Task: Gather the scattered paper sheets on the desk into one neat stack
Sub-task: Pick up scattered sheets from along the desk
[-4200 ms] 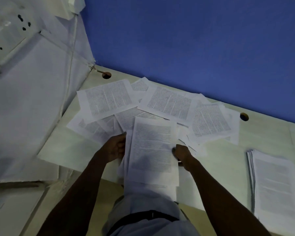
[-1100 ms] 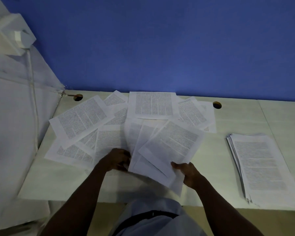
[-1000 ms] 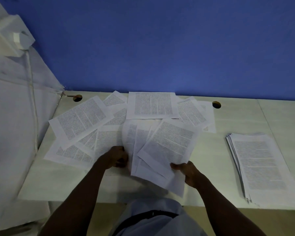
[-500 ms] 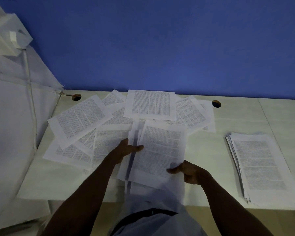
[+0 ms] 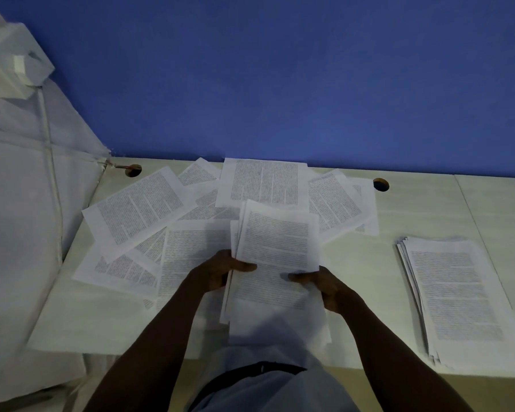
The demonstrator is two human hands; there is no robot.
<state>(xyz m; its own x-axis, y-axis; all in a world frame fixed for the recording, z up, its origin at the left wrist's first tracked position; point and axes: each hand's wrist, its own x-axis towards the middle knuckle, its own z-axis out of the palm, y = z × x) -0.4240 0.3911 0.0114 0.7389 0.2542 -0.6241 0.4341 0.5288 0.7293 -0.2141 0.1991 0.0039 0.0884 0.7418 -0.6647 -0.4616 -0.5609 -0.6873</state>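
We are holding a small bundle of sheets point(image 5: 275, 263) between both hands, above the near edge of the desk point(image 5: 428, 209). Our left hand point(image 5: 217, 273) is closing on the bundle's left edge, with the thumb lying on top of the paper. Our right hand point(image 5: 324, 285) is gripping the right edge in the same way, thumb on top. The sheets in the bundle are not yet aligned; their edges are showing as steps on the left and at the bottom.

Behind the bundle, the scattered sheets point(image 5: 167, 221) are lying flat on the desk and overlapping each other at different angles, reaching to the blue wall point(image 5: 280, 84). All of them are carrying dense printed text, some in two columns, but the letters are too small and the light too dim for us to read any word.

Well apart on the right, a finished stack point(image 5: 458, 295) is resting on the desk, slightly fanned along its left side. Two round cable holes point(image 5: 380, 184) are showing near the back edge of the desk.
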